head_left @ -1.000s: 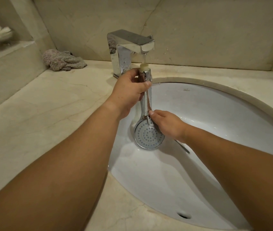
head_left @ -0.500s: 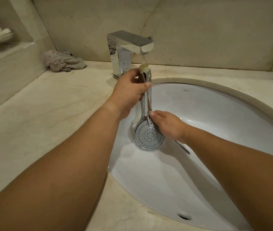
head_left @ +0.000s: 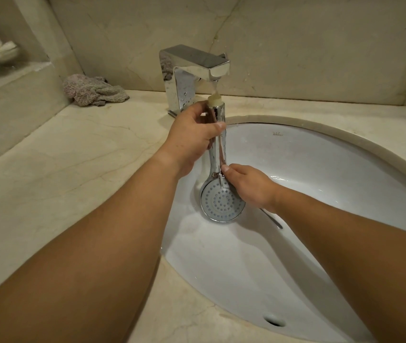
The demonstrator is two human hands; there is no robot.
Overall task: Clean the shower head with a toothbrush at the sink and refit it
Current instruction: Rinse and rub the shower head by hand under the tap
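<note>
Holding shower head (head_left: 219,184) upright over sink (head_left: 320,169), spray face down and toward camera, threaded inlet end up

Gripping chrome handle near its top with left hand (head_left: 194,137), fingers and thumb curled round it; cream-coloured inlet just above this hand

Receiving thin stream of water from faucet (head_left: 194,70) spout directly above left hand, stream landing on inlet

Pinching something slim at neck of shower head with right hand (head_left: 249,186), fingers curled, thumb tip touching junction of handle and round face; right hand below left hand and lower in basin

Trailing a thin dark stem (head_left: 272,219) out from under right wrist, toward basin floor; possibly toothbrush handle, cannot tell for certain; bristle end hidden behind right hand

Showing round spray plate with rings of small nozzles just left of right hand, chrome rim intact

Lying crumpled on counter (head_left: 61,169) well to the left of left hand, beyond faucet base: grey cloth (head_left: 93,90)

Sitting on raised ledge far left of both hands: blurred white and red items, not identifiable
</note>
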